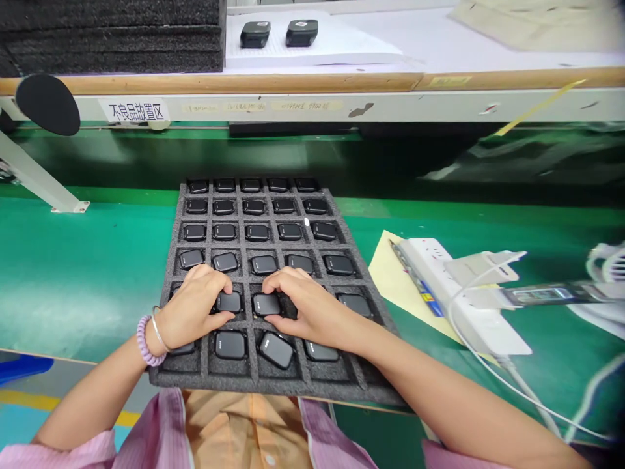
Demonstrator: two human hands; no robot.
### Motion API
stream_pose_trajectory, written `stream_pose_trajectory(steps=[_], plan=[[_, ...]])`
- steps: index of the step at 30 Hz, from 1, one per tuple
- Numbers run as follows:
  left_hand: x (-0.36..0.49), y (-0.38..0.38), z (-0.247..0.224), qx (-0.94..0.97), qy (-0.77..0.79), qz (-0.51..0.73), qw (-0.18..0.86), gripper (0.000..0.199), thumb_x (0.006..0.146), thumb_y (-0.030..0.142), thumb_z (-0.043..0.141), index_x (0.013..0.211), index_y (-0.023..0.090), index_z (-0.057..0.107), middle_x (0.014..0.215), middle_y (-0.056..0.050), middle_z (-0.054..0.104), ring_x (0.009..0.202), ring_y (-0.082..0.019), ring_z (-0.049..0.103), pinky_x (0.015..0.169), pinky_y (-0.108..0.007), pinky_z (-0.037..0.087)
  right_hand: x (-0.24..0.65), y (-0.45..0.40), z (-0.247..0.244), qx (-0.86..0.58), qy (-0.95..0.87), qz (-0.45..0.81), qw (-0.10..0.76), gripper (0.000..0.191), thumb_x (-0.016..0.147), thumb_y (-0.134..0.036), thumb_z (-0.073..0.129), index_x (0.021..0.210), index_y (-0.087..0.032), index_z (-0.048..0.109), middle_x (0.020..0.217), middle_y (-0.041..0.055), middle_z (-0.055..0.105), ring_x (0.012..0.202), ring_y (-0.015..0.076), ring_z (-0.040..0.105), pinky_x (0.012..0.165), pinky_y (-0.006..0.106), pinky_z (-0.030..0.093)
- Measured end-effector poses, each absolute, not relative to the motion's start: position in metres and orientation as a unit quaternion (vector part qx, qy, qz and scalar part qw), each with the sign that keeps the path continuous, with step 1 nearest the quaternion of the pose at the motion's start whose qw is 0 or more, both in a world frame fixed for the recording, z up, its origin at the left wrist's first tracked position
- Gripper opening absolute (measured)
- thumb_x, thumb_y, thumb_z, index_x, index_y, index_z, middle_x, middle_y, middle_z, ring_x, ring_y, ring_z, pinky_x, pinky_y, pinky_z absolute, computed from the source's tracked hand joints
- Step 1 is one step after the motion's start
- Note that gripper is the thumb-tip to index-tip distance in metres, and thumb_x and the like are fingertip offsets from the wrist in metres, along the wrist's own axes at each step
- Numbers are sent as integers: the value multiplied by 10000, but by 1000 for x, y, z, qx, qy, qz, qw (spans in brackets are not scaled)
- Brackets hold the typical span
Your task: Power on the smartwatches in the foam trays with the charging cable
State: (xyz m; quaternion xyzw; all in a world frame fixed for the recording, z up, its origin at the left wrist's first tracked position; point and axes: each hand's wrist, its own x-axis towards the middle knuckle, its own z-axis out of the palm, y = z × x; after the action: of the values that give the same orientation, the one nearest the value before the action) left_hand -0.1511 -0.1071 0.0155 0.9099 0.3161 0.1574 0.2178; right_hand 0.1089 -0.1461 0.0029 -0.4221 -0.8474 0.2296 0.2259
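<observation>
A dark grey foam tray (222, 378) divided into compartments lies on the bench in front of me. Black smartwatch bodies without straps sit face up in its compartments, some of them slightly turned. In the second row from the front, my left hand (198, 303) pinches one watch body (228, 301) between thumb and index finger. Beside it, my right hand (307, 303) grips another watch body (266, 304) by its edges in the neighbouring compartment. Both forearms cross the tray's front part and hide a few compartments. A watch body (276, 350) in the front row lies tilted.
A white power strip (430, 254) with plugs and cables lies right, beside yellow paper (385, 267) and a pen (424, 296). On the shelf above are two black devices (301, 32) and stacked black foam (112, 39). A white metal support (41, 172) stands left.
</observation>
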Motion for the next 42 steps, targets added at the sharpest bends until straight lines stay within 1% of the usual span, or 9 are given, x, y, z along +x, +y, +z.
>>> stream_pose_trajectory(steps=[12,19,25,35,38,42], plan=[[-151,-106,14,908,319,157,223,347,798,155,753,980,211,464,976,-10,583,937,-206,496,872,-356,413,110,-146,2,-423,-846,236,223,360,815,-130,711,1034,-235,446,1028,58,595,934,240,540,836,398,441],[-151,-106,16,904,327,146,232,310,809,162,730,971,211,471,978,-17,588,940,-209,500,880,-365,421,109,-146,4,-423,-844,248,217,313,833,-136,680,1013,-234,444,1035,62,605,950,242,551,852,414,440],[-151,-106,17,906,325,144,230,319,810,162,735,964,214,461,978,-19,583,941,-213,497,885,-373,417,109,-146,5,-430,-838,255,218,274,832,-155,680,991,-230,469,1030,69,612,951,243,557,859,416,454],[-150,-105,18,907,328,143,221,326,791,174,757,951,210,475,954,-19,583,932,-219,502,903,-390,421,110,-145,3,-426,-844,248,211,286,832,-145,685,988,-226,459,1025,68,607,952,244,554,853,406,440],[-149,-104,18,908,328,139,222,323,778,173,760,937,210,481,936,-15,588,939,-219,512,985,-436,422,109,-145,4,-422,-849,239,208,291,828,-137,686,975,-228,452,1022,63,613,948,240,556,844,401,436],[-147,-104,17,906,334,131,227,327,768,202,776,944,209,501,929,-12,598,969,-219,537,1118,-521,362,107,-145,4,-431,-850,227,199,289,811,-140,693,956,-230,460,1009,61,625,932,241,568,836,405,445]])
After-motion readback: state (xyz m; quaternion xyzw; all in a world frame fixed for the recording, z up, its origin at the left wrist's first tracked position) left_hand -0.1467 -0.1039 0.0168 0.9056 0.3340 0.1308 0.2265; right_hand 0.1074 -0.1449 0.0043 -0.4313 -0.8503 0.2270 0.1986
